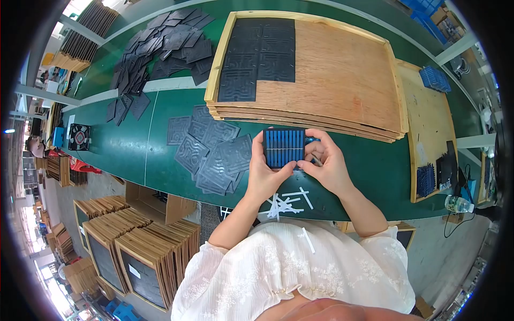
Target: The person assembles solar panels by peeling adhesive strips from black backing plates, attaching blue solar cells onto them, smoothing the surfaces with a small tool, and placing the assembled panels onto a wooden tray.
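White floral blouse (267, 257) fronts the green desk's (128, 147) near edge, left hand (262, 172) and right hand (332, 166) clamping a square blue-striped panel (284, 148), ideally rim-only.

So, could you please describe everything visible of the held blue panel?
The panel is flat and roughly square, with dark edges, upright blue stripes and a paler line across the middle. It looks smooth and rigid. Its striped face points toward the camera, above the green table. The left hand holds its left side, the right hand its right; both touch its lower edge.
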### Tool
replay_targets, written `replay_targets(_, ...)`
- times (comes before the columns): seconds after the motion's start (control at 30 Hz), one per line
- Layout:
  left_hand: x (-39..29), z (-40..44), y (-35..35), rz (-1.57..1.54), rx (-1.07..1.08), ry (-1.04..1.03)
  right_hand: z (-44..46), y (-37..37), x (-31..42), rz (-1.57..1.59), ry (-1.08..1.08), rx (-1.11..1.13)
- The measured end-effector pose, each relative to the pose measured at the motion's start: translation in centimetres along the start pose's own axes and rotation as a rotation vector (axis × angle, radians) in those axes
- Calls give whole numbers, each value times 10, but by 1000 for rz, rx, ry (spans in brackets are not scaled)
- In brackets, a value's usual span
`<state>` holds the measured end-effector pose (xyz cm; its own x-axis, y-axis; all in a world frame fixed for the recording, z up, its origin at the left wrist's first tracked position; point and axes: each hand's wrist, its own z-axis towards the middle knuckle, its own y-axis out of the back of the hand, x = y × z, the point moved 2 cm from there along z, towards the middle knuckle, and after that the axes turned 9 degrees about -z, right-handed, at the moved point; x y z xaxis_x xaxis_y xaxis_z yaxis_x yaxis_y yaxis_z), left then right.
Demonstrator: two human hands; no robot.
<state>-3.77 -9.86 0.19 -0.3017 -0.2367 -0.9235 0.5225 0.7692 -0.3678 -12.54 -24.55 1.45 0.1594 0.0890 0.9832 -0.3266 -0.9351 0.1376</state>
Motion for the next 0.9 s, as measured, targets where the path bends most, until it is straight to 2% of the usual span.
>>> replay_targets(0.37, 1, 2, 1, 73, 21, -35, -1, 0, 0, 40, -6, 11)
replay_targets(0.47, -5, 1, -4, -3, 8, -21, 1, 3, 3, 66, -4, 19)
replay_targets(0.57, 10, 2, 4, -228, 39, -50, 4, 14, 6, 108, -2, 33)
replay_targets(0.6, 4, 1, 2, -254, -14, -40, 4, 18, 7, 124, -1, 39)
replay_targets(0.7, 14, 4, 22, -213, 32, 74, 5, 25, 8, 128, -20, 46)
replay_targets(0.8, 11, 1, 17, -141, 30, 23, 7, 25, 5, 87, 104, 37)
replay_targets(0.9, 10, -1, 14, -105, 63, -5, 5, 19, 9, 19, 50, -46)
